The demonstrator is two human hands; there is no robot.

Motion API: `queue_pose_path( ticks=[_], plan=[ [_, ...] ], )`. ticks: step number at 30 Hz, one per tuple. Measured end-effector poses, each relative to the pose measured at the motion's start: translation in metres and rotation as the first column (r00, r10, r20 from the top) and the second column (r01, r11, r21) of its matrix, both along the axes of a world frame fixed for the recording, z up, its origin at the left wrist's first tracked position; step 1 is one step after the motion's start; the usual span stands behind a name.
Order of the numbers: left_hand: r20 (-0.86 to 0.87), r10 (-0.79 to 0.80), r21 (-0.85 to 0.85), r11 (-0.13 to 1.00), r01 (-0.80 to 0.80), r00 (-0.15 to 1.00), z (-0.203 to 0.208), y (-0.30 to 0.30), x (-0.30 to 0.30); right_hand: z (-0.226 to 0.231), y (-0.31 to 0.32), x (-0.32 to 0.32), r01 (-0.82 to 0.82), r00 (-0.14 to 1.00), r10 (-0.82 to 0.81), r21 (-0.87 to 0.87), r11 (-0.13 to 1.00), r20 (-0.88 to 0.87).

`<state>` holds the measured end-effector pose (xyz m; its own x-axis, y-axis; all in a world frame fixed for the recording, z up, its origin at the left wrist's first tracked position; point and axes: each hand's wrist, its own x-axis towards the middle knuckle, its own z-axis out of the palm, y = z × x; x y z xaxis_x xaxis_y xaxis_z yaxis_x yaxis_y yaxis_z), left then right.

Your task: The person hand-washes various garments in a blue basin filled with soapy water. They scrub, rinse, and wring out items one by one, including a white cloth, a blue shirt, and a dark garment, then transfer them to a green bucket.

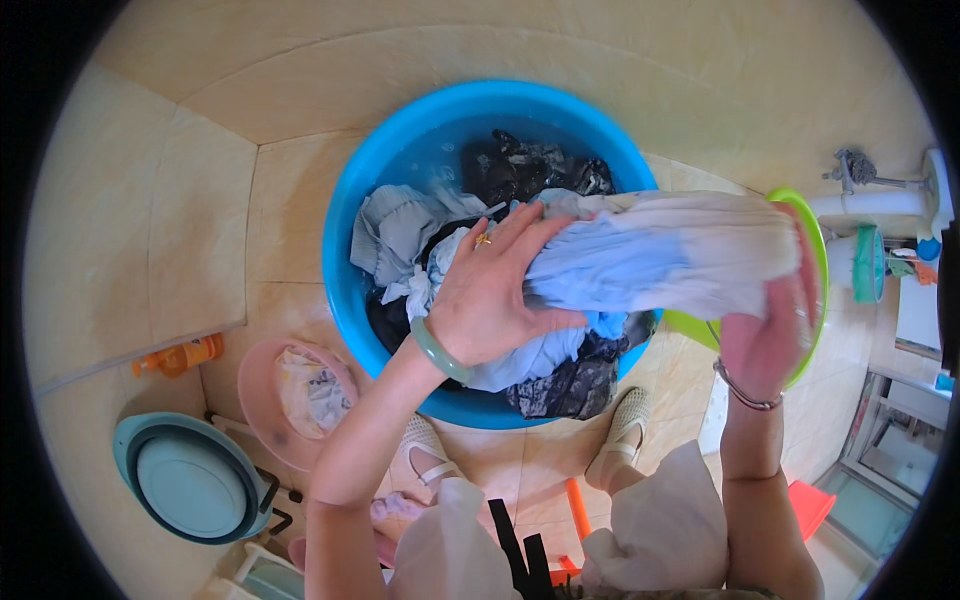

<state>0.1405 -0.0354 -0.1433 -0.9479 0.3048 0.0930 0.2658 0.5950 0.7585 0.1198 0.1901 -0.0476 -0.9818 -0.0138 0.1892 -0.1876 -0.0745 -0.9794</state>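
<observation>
A wet, bunched garment (650, 255), light blue in the middle and whitish toward its right end, stretches between my hands above the large blue tub (343, 265). My left hand (490, 295), with a ring and a pale green bangle, is closed on its left end over the tub. At the far right end my right hand (765, 340), wearing a silver bracelet, wraps around the cloth, slightly blurred. Grey-blue clothes (395, 225) and dark patterned clothes (520, 165) lie in the tub's water.
A lime-green basin (820, 290) stands right of the tub, partly behind my right hand. At the left are a pink basin (262, 405) with cloth inside, an orange bottle (180, 355) and blue-grey basins (190, 485). A pipe (870, 203) juts from the right wall.
</observation>
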Motion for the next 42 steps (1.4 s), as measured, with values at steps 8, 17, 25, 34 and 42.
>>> queue_pose_path(
  ticks=[8,17,25,34,42],
  plan=[
    [0.168,-0.131,0.786,0.615,-0.053,0.977,0.049,0.010,-0.016,0.090,0.022,0.015,0.163,0.912,0.064,0.500,0.850,-0.405],
    [-0.106,0.071,0.898,0.435,0.065,0.992,0.181,0.038,-0.030,0.178,0.018,-0.023,0.132,0.792,-0.030,0.124,0.983,-0.610],
    [0.364,0.205,0.926,0.025,-0.376,0.909,0.142,-0.012,-0.051,0.124,-0.042,-0.048,-0.152,0.952,0.162,0.061,0.987,-0.259],
    [0.725,0.193,0.686,-0.116,-0.719,0.661,-0.046,-0.037,-0.051,-0.128,-0.084,-0.103,-0.271,0.962,0.235,0.558,0.784,0.138],
    [0.642,0.490,0.528,0.274,-0.804,0.589,-0.224,-0.060,-0.061,-0.246,-0.124,-0.098,-0.302,0.887,0.437,0.902,0.308,0.148]
  ],
)
